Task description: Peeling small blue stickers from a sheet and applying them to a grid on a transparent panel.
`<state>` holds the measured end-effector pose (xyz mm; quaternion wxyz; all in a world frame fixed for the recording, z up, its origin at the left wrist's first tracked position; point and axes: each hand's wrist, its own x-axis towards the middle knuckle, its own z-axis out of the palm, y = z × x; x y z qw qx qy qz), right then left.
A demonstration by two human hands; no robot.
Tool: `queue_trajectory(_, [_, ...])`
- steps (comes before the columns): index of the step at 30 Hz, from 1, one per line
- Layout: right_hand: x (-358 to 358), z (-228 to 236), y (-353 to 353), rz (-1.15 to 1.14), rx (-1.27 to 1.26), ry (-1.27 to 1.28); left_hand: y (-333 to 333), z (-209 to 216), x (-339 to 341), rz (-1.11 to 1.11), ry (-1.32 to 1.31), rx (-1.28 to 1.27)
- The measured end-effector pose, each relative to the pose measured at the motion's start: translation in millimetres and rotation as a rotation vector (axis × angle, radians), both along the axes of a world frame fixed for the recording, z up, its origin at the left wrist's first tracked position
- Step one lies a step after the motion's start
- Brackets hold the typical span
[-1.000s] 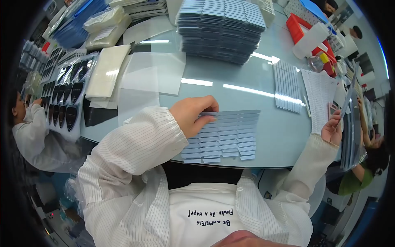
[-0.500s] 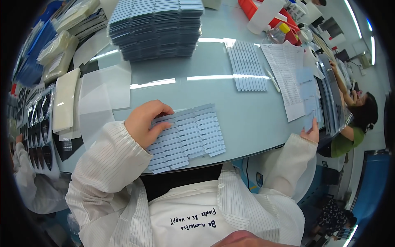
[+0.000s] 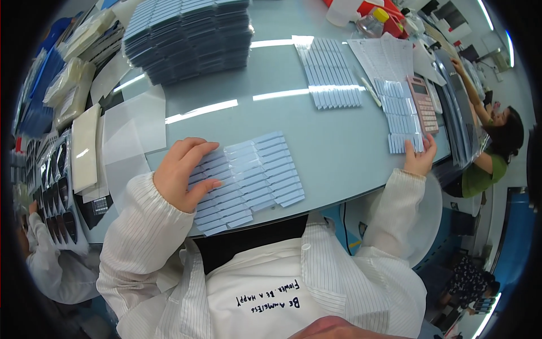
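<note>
A sheet of overlapping pale-blue strips [image 3: 254, 175] lies near the table's front edge, with a shiny patch across its upper part. My left hand [image 3: 182, 174] rests over its left side, thumb and fingers apart, the thumb on the strips. Over on the right, my right hand [image 3: 420, 157] pinches the near end of a narrower sheet of blue strips [image 3: 397, 110], thumb on top and the other fingers at its right corner. That sheet lies partly over white printed papers [image 3: 384, 56].
A tall stack of similar blue sheets [image 3: 189, 51] stands at the back. Another strip sheet [image 3: 327, 73] lies right of centre. A pink calculator [image 3: 423, 104], a pen [image 3: 371, 92] and a yellow-capped bottle [image 3: 372, 24] are on the right. Translucent sheets [image 3: 138, 121] lie left.
On the right, the narrower sheet has come down from a tilt, uncovering the calculator beside it. My left hand's fingers have spread wider. The whole view has shifted a little.
</note>
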<state>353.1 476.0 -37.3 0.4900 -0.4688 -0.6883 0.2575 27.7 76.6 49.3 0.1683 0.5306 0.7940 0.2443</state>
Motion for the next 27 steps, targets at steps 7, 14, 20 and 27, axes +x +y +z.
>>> queue_trajectory(7, [-18.3, 56.0, -46.7, -0.050, 0.320, -0.394, -13.5, 10.4, -2.8, -0.027, 0.112, -0.177])
queue_trajectory(14, [-94.8, 59.1, -168.0, 1.136, 0.213, -0.452, -3.7, 11.3, -2.2, 0.005, 0.077, -0.263])
queue_trajectory(20, [-104.9, 54.0, -187.1, 1.184, 0.266, -0.477, 17.4, 24.6, 0.2, 0.076, 0.051, -0.563])
queue_trajectory(27, [-106.5, 52.4, -187.2, 1.139, 0.180, -0.422, 20.2, 25.3, 0.9, 0.037, 0.061, -0.631])
